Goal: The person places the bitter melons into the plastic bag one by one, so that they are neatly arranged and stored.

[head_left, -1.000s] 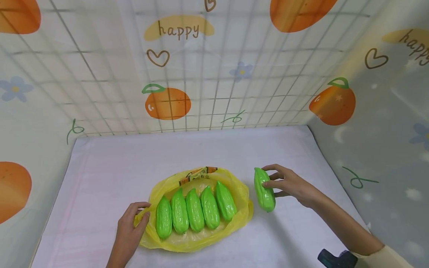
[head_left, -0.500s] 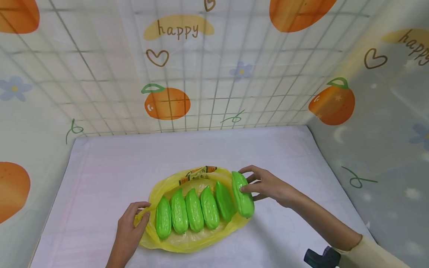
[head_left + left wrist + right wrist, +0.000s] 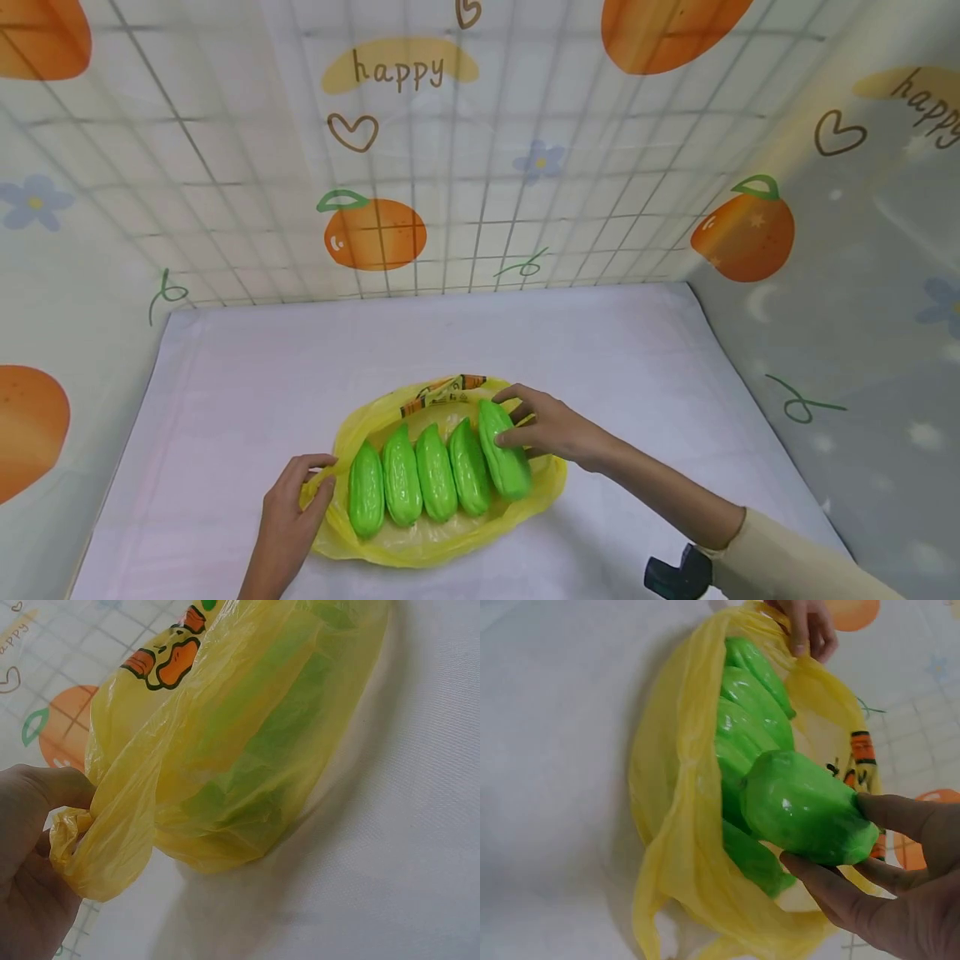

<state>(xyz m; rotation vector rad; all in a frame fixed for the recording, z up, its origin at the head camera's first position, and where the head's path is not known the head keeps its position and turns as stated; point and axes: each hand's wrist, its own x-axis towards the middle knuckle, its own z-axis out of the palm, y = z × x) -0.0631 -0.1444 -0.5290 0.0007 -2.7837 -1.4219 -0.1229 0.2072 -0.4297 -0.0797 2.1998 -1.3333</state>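
Note:
My right hand (image 3: 555, 429) grips a long, glossy green fruit (image 3: 502, 458) with a pointed tip, papaya-like in shape. It is held over the right end of an open yellow plastic bag (image 3: 405, 546). In the right wrist view, thumb and fingers pinch one end of this fruit (image 3: 802, 810), above another green one (image 3: 754, 862) inside the bag. Several matching fruits (image 3: 401, 475) lie side by side there, tips pointing away. At the bag's left end, my left hand (image 3: 292, 508) pinches its gathered handle (image 3: 112, 855) between thumb and fingers.
A white cloth (image 3: 225, 400) covers the table under the bag. Behind it hangs a printed curtain (image 3: 465, 167) with oranges and grid lines, and similar sheets stand at both sides. A dark device (image 3: 678, 575) sits at the right sleeve.
My right hand has carried the green fruit leftward from beside the bag to over its right end, covering the rightmost fruit. My left hand has stayed in place on the handle.

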